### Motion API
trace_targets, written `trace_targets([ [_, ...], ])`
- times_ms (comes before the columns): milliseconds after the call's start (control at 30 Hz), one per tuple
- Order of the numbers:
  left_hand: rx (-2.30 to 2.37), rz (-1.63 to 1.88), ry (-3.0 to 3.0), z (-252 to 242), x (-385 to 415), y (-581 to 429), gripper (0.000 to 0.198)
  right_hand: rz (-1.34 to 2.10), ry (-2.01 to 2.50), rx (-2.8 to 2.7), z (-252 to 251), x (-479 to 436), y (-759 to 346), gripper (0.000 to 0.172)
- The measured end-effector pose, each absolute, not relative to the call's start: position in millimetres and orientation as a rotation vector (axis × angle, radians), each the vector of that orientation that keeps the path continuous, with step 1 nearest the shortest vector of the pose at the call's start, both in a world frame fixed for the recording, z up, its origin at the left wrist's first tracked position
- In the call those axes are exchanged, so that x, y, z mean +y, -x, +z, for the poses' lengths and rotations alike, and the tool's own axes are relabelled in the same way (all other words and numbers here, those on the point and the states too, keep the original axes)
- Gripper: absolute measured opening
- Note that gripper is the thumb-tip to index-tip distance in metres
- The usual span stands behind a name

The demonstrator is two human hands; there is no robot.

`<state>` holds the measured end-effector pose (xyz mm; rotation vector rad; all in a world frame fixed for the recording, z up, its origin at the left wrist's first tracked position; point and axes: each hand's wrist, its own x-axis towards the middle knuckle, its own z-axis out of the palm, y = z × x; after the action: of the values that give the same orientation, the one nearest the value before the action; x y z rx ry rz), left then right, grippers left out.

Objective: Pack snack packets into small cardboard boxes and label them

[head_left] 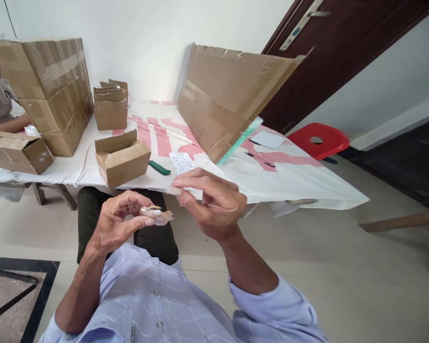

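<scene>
My left hand pinches a small clear plastic packet between thumb and fingers; its contents look brownish and cannot be made out. Up and to the right, my right hand has thumb and forefinger closed on a small, pale, see-through piece, perhaps a sticker. The two hands are apart, in front of the table's near edge. Just beyond my right hand lies a white sheet with rows of small round marks. A green-handled cutter lies to the left of that sheet.
An open carton stands near the table edge, more small cartons behind it. Large taped boxes are stacked left, near a seated person's arm. A cardboard panel leans at the back; a red stool stands right.
</scene>
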<state>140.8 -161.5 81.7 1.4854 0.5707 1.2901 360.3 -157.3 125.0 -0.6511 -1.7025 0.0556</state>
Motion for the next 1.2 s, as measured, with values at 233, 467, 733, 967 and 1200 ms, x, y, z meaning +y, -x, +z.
trace_targets([
  [233,0.588,1.256,-1.544,85.7,-166.9,-139.5,0.037,-0.337,0.452,-2.059,129.0,-155.0,-370.1,0.014],
  [467,0.566,1.273,-1.585,86.3,-169.8,-141.7,0.035,-0.309,0.421,-2.142,126.4,-152.3,-372.6,0.010],
  [733,0.569,1.344,-1.682,87.4,-169.6,-139.6,0.033,-0.390,0.350,-2.162,130.0,-151.6,-369.9,0.012],
  [967,0.518,1.344,-1.629,86.8,-168.6,-139.3,0.047,-0.422,0.373,-2.241,132.0,-154.5,-373.4,0.013],
  [1200,0.501,1.426,-1.836,89.1,-164.9,-135.8,0.018,-0.435,0.380,-2.236,129.1,-149.4,-369.3,0.012],
])
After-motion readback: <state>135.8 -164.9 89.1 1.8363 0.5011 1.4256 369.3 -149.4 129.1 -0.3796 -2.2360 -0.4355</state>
